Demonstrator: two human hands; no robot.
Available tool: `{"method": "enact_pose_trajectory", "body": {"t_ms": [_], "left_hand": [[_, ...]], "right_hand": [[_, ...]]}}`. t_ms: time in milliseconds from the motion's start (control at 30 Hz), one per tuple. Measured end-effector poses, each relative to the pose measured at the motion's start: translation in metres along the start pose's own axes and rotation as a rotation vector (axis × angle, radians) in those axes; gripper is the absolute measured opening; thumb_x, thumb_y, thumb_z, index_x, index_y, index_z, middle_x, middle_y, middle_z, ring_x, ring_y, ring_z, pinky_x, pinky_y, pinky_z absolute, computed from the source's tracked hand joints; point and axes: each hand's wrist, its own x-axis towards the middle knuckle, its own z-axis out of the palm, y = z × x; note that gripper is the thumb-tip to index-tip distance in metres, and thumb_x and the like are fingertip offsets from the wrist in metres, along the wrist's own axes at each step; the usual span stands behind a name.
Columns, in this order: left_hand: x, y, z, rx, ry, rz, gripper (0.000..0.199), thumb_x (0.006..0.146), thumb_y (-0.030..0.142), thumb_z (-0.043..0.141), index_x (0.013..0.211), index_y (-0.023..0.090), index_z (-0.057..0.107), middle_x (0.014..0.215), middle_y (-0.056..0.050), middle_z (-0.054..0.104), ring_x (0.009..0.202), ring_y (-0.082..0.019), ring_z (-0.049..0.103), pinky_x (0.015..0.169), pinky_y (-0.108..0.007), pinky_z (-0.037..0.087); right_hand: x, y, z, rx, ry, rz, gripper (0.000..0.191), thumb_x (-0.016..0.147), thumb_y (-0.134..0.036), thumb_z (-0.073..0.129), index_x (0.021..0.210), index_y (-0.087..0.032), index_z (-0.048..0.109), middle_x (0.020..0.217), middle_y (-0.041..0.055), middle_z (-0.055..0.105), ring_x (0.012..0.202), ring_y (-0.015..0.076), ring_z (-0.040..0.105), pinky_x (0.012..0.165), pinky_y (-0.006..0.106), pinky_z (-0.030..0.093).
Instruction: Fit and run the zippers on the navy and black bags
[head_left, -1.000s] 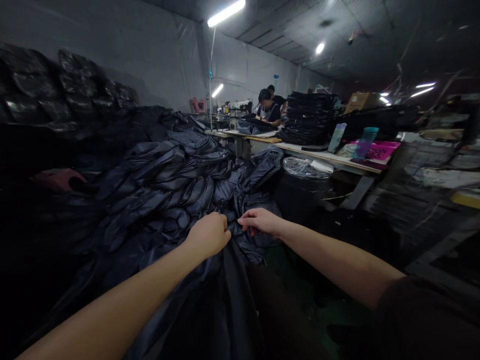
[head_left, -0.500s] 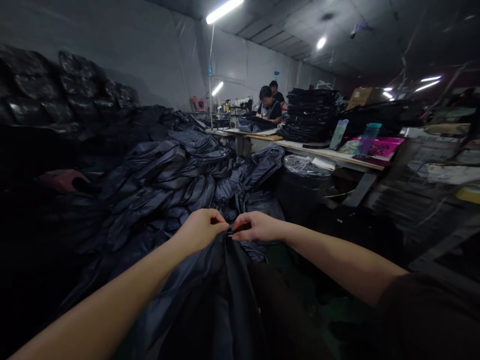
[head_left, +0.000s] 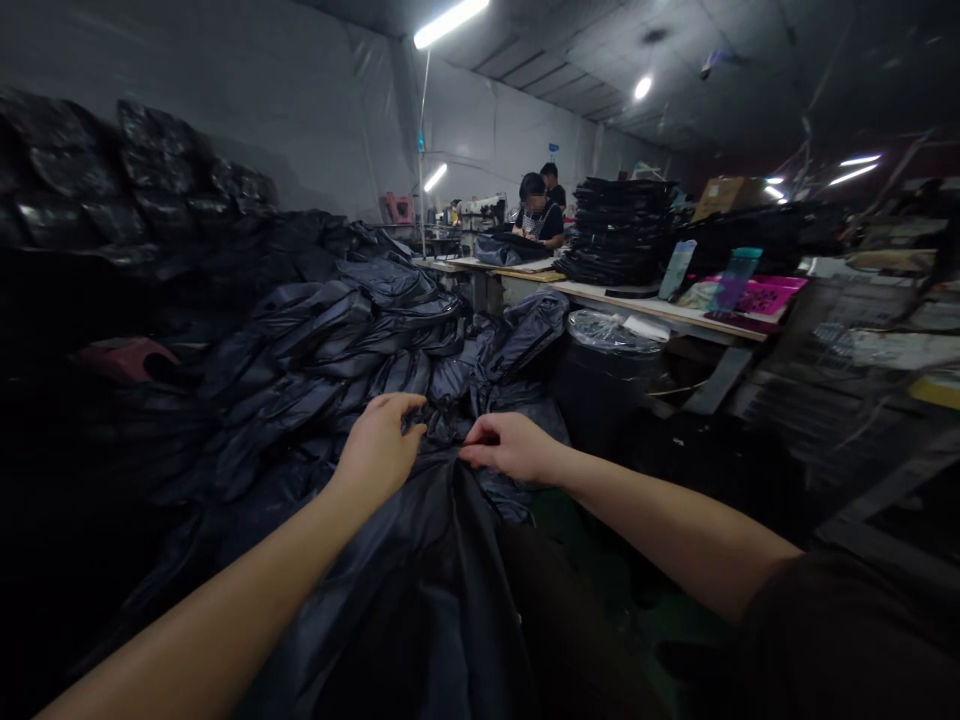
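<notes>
A dark blue-black cloth piece (head_left: 442,560) hangs toward me at the bottom middle, its top edge raised. My right hand (head_left: 510,447) pinches that top edge between thumb and fingers. Just left of it, my left hand (head_left: 382,440) is held with thumb and fingers apart and nothing visible between them. Behind both hands lies a large heap of dark, shiny cloth pieces (head_left: 322,330).
A long table (head_left: 600,295) bears a stack of dark pieces (head_left: 619,230), a teal bottle (head_left: 739,275) and a pink basket (head_left: 776,295). Below is a plastic-lined bin (head_left: 607,375). Two people are behind the table. A pink stool (head_left: 124,360) stands left.
My left hand has moved left and slightly up, away from my right hand, and its fingers have parted. My right hand has shifted slightly up and still pinches the cloth.
</notes>
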Motion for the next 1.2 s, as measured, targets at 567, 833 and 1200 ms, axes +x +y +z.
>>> {"method": "enact_pose_trajectory", "body": {"t_ms": [567,833,1200], "left_hand": [[-0.045,-0.009,0.015,-0.586,-0.416,-0.525,0.018,0.063,0.019,0.06,0.08,0.013,0.057,0.065,0.001,0.059,0.059,-0.011,0.056,0.059,-0.023,0.045],[-0.051,-0.025,0.021,-0.956,-0.429,-0.651,0.022,0.061,0.014,0.069,0.08,0.013,0.059,0.063,0.002,0.058,0.057,-0.008,0.053,0.059,-0.021,0.042],[-0.048,-0.031,0.029,-1.065,-0.482,-0.657,0.023,0.059,0.014,0.071,0.08,0.015,0.061,0.069,0.0,0.061,0.066,-0.011,0.057,0.063,-0.023,0.044]], "right_hand": [[-0.054,0.03,0.092,0.822,0.335,0.2,0.032,0.068,-0.038,0.072,0.088,-0.017,0.059,0.078,0.0,0.063,0.068,0.0123,0.057,0.062,0.022,0.043],[-0.053,0.039,0.1,0.672,0.363,0.006,0.027,0.073,-0.032,0.069,0.093,-0.019,0.058,0.081,-0.0007,0.059,0.074,0.0133,0.055,0.068,0.024,0.042],[-0.045,0.032,0.088,0.356,0.463,-0.146,0.02,0.074,-0.03,0.068,0.09,-0.018,0.064,0.083,0.0022,0.058,0.07,0.0137,0.054,0.063,0.025,0.043]]}}
